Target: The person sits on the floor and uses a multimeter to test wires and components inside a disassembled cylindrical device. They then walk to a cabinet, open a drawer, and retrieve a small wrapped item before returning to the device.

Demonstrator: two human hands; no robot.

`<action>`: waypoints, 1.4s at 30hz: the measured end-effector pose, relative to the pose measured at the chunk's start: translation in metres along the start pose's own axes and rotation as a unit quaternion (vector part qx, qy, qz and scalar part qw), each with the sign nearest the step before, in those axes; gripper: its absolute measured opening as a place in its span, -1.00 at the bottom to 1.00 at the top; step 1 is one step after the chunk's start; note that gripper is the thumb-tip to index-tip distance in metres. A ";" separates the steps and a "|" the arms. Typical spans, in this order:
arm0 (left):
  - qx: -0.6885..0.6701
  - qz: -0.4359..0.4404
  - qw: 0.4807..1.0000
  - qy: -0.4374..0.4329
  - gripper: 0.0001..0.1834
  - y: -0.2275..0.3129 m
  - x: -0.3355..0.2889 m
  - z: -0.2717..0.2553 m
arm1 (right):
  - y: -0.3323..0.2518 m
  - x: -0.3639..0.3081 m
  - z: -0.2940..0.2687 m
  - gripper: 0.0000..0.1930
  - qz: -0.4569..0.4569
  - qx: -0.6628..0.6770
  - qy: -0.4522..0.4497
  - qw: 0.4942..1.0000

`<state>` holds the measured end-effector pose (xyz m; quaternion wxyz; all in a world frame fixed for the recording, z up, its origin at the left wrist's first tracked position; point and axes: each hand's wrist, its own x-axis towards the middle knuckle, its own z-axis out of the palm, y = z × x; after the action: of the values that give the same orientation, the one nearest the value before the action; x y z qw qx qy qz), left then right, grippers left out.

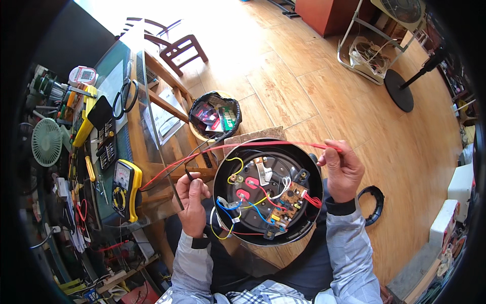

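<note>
An upturned round black appliance (238, 152) sits between my knees, its inside bare. It looks like an electric cooker. Inside are a brown circuit board (289, 206), red-capped terminals (243, 194) and blue, yellow, red and white wires. At its right rim my right hand (345, 169) pinches a red test probe (329, 147); the red lead (223, 146) runs back across the appliance. Left of the rim, my left hand (194, 205) is closed on a black test probe (188, 172). Both leads run toward the yellow multimeter (124, 190) on the glass table. Neither probe tip can be made out.
Scissors (124, 96), a bit set (106, 144) and a small fan (46, 142) are on the glass-topped table (147, 116) at left. Beyond the appliance stands a lined bin (238, 119). A black ring (372, 205) lies on the wooden floor at right.
</note>
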<state>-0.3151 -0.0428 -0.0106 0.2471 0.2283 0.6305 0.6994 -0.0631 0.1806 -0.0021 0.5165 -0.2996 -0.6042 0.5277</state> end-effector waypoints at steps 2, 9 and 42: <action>0.010 -0.011 1.000 -0.005 -0.80 -0.001 0.002 0.001 | 0.000 -0.001 -0.005 -0.77 0.012 -0.035 0.011 0.999; 0.025 -0.034 0.999 -0.018 -0.77 0.001 0.004 -0.003 | 0.001 0.001 -0.008 -0.77 0.010 -0.095 0.014 0.995; 0.312 0.068 0.900 -0.297 -0.83 0.025 -0.001 -0.013 | 0.017 0.013 -0.009 -0.89 -0.017 -0.068 0.002 0.998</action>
<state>-0.3245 -0.0554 0.0128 0.2907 0.5335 0.6965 0.3818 -0.0614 0.1995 -0.0152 0.5051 -0.3243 -0.6426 0.4762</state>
